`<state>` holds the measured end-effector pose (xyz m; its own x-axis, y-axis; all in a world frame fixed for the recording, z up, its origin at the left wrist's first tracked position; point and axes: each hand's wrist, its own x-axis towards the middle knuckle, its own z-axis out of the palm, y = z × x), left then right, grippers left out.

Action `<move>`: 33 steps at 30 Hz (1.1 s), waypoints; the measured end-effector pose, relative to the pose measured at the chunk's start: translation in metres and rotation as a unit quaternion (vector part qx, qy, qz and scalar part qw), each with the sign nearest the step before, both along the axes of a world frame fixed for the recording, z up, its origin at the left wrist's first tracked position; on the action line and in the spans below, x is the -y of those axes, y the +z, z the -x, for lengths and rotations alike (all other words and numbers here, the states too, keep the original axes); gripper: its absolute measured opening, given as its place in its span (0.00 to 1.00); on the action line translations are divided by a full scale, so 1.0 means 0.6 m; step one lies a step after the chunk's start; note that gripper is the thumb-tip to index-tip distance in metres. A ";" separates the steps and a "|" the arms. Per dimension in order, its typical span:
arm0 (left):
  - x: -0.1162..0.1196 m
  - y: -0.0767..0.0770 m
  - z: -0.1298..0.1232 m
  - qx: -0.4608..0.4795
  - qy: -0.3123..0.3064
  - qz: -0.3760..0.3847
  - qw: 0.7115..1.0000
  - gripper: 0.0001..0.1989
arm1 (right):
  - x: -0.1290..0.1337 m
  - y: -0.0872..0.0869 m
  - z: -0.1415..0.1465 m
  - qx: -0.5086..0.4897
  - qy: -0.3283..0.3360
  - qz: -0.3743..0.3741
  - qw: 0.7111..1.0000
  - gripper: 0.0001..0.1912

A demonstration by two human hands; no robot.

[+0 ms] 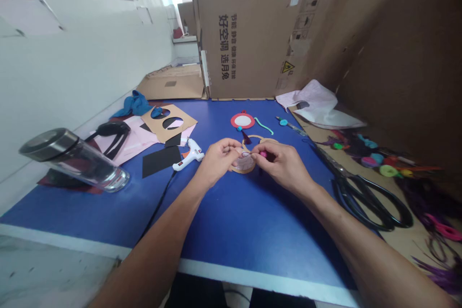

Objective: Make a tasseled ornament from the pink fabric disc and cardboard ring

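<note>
Over the middle of the blue table, my left hand [219, 161] and my right hand [283, 162] face each other, fingertips pinched. A thin cord [247, 154] runs in a small loop between them, an end in each pinch. Beside my right fingertips shows a pink bead [263, 154], partly covered by the fingers. Just under the hands is a round disc [244, 164] with a pale centre and tan rim. Tan cardboard rings [257, 136] lie behind my hands, partly hidden. Farther back sits a red-rimmed white disc [242, 121] with a blue bead and dark tassel [246, 138].
A white glue gun [188, 155] and black card [160, 161] lie left, near a tilted glass bottle [86, 161]. On the right are large black scissors [371, 199] and several colourful beads and tassels. A big cardboard box [252, 33] stands at the back.
</note>
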<state>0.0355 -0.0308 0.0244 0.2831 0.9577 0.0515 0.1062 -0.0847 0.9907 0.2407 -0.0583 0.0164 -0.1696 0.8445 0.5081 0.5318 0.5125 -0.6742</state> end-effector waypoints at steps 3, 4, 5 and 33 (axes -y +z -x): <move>0.002 -0.006 0.000 -0.070 -0.010 -0.111 0.991 0.17 | -0.001 -0.002 -0.002 -0.001 0.000 -0.004 1.000 0.06; 0.004 -0.007 -0.001 -0.096 -0.011 -0.144 0.985 0.19 | -0.001 -0.002 -0.002 -0.003 0.001 -0.003 1.000 0.06; 0.007 -0.008 -0.002 -0.119 -0.009 -0.171 0.978 0.20 | -0.001 -0.002 -0.002 -0.005 0.002 -0.003 1.000 0.06; 0.017 -0.015 -0.003 -0.249 0.022 -0.372 0.894 0.09 | -0.002 -0.004 0.000 -0.022 -0.006 0.007 1.000 0.07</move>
